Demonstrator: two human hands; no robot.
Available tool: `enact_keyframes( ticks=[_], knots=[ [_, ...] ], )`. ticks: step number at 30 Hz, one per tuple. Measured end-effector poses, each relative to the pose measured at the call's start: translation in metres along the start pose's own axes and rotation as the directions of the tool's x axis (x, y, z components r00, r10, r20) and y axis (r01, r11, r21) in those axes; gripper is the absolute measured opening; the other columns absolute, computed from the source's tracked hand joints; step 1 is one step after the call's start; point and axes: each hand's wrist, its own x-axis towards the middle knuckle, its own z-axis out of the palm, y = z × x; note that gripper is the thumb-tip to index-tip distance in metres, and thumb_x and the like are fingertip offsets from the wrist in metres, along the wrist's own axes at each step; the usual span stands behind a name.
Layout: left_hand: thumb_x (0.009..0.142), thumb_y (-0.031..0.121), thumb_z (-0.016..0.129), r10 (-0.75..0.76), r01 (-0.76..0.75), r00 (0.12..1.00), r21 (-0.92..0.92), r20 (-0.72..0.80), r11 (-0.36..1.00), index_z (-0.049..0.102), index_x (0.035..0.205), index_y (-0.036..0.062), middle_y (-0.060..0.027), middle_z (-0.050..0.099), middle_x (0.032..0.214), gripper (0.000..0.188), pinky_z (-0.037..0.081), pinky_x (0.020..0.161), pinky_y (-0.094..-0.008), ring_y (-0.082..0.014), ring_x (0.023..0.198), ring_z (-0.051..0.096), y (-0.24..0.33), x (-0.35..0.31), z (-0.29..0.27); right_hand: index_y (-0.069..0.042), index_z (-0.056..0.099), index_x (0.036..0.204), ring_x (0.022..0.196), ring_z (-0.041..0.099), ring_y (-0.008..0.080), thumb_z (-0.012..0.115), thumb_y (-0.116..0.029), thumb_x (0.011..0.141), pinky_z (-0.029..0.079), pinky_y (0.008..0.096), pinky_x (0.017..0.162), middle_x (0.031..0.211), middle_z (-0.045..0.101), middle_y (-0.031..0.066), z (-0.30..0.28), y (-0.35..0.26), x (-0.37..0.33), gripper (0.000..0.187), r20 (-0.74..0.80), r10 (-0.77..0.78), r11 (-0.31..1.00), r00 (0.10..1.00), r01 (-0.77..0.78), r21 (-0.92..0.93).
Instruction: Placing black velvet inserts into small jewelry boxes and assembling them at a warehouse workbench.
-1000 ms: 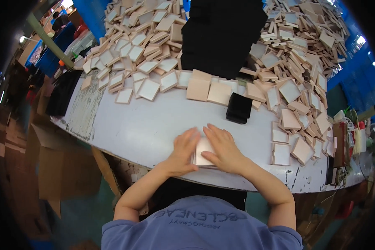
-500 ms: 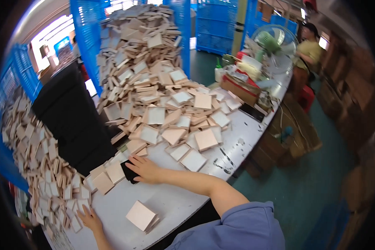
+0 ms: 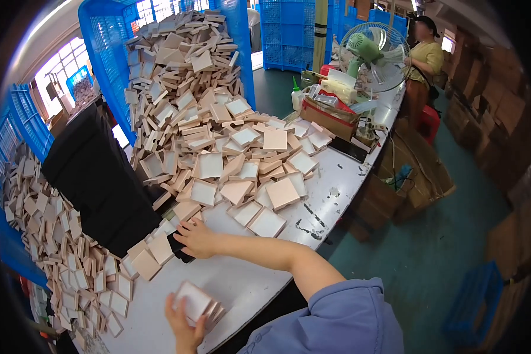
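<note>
Mostly heaped with tan box lids [image 3: 218,153] across a white table [image 3: 330,194], blue crates [image 3: 109,59] behind; right hand [image 3: 196,239] spread on a black pad [image 3: 177,245], left hand [image 3: 183,321] gripping a lid [image 3: 196,301].

A packing workshop or small factory floor is shown. A long white worktable [image 3: 336,194] is heaped with hundreds of small square tan cardboard box halves [image 3: 218,135], piled beyond the reaching hand. Tall blue plastic mesh crates [image 3: 109,53] are stacked behind that heap. A green electric fan [image 3: 371,53] and brown cardboard cartons [image 3: 413,177] are seen further off, where another worker in a yellow top [image 3: 425,59] is stationed.
</note>
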Motion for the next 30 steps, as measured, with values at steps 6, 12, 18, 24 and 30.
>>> enact_keyframes(
  ticks=[6, 12, 18, 24, 30],
  knots=[
    [0.078, 0.030, 0.057, -0.117, 0.115, 0.988, 0.026, 0.099, 0.993, 0.041, 0.124, 0.0025, -0.0255, 0.027, 0.133, 0.056, 0.025, 0.101, -0.0456, -0.0414, 0.119, 0.032, 0.007, -0.004, 0.018, -0.009, 0.058, 0.104, 0.099, 0.052, 0.0290, 0.053, -0.022, 0.082, 0.037, 0.0417, 0.085, 0.098, 0.058, 0.0104, -0.034, -0.013, -0.001, 0.026, -0.448, 0.089, 0.913, 0.889, 0.107, 0.395],
    [0.072, 0.028, 0.066, -0.150, 0.147, 0.988, -0.068, -0.044, 0.987, 0.025, 0.132, -0.0045, -0.0252, 0.027, 0.133, 0.080, 0.026, 0.101, -0.0433, -0.0375, 0.122, 0.030, -0.003, -0.020, 0.030, -0.011, 0.057, 0.065, 0.073, 0.052, 0.0206, 0.055, -0.018, 0.067, 0.041, 0.0331, 0.060, 0.076, 0.053, 0.0027, -0.043, -0.072, -0.054, 0.008, -0.312, -0.612, 0.743, 0.727, 0.664, 0.090],
    [0.066, 0.024, 0.074, -0.232, 0.210, 0.969, -0.215, -0.082, 0.954, 0.004, 0.137, -0.0054, -0.0247, 0.031, 0.132, 0.104, 0.027, 0.102, -0.0422, -0.0345, 0.121, 0.035, 0.009, -0.020, 0.029, -0.010, 0.056, 0.059, 0.070, 0.056, 0.0231, 0.057, -0.020, 0.066, 0.046, 0.0361, 0.058, 0.070, 0.053, 0.0042, -0.051, -0.084, -0.048, 0.012, -0.146, -0.715, 0.641, 0.684, 0.725, 0.254],
    [0.068, 0.026, 0.072, -0.138, 0.138, 0.988, -0.008, -0.061, 0.990, 0.018, 0.136, -0.0051, -0.0271, 0.018, 0.141, 0.093, 0.023, 0.104, -0.0433, -0.0393, 0.129, 0.024, 0.018, -0.001, 0.017, -0.009, 0.059, 0.065, 0.069, 0.057, 0.0251, 0.059, -0.025, 0.073, 0.047, 0.0378, 0.057, 0.070, 0.054, 0.0060, -0.061, -0.081, -0.051, 0.018, -0.033, -0.651, 0.636, 0.759, 0.567, 0.524],
    [0.073, 0.027, 0.065, -0.163, 0.154, 0.985, 0.147, 0.053, 0.977, 0.027, 0.135, -0.0036, -0.0232, 0.030, 0.134, 0.079, 0.024, 0.098, -0.0410, -0.0367, 0.115, 0.034, 0.038, -0.002, 0.019, -0.010, 0.060, 0.100, 0.100, 0.054, 0.0282, 0.070, -0.020, 0.069, 0.042, 0.0410, 0.087, 0.103, 0.059, 0.0095, -0.099, -0.006, -0.064, 0.033, -0.295, -0.301, 0.866, 0.907, 0.390, 0.314]
  ],
)
